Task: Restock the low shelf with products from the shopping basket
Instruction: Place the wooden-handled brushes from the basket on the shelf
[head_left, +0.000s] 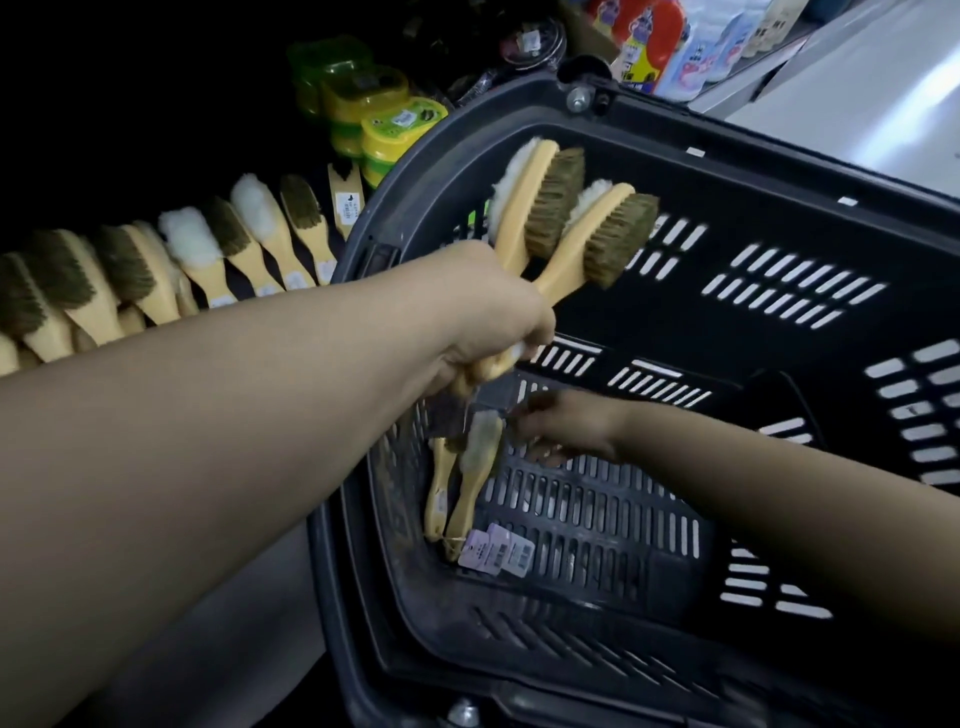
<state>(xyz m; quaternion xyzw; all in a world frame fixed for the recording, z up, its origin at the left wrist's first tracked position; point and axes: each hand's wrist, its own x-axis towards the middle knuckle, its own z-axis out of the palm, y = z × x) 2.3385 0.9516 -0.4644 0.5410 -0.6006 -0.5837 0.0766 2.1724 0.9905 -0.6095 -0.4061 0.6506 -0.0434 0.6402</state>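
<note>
shopping basket (779, 174): black, slotted walls, fills the centre and right of the frame, its upper-left rim close against the low shelf (236, 283).

shelf stock: a leaning row of brushes (171, 260) runs from the left edge up toward the centre top, each one resting on its neighbour. yellow-green tins (384, 119) are stacked just beyond the end of the row.

left hands entry: left hand (493, 312), centre of frame, is closed round the handle ends of two held brushes (571, 223). their heads fan apart above the basket's upper-left corner and the handles cross inside the fist.

right hands entry: right hand (566, 426), lower centre, reaches down to the basket floor, its fingers at the head of the remaining brushes (467, 467). motion blur; cannot tell whether it has hold of one.

paper tags (496, 553): pale, on strings, lying at the handle ends of the floor pair.

risk notes (judgement):
- the crossed pair is held only at its ends, so one brush could twist loose on the way to the shelf.
- the tag strings lie together, so lifting one floor brush may drag the other.
- the shelf row leans, so a careless insert could topple it along its length.
</note>
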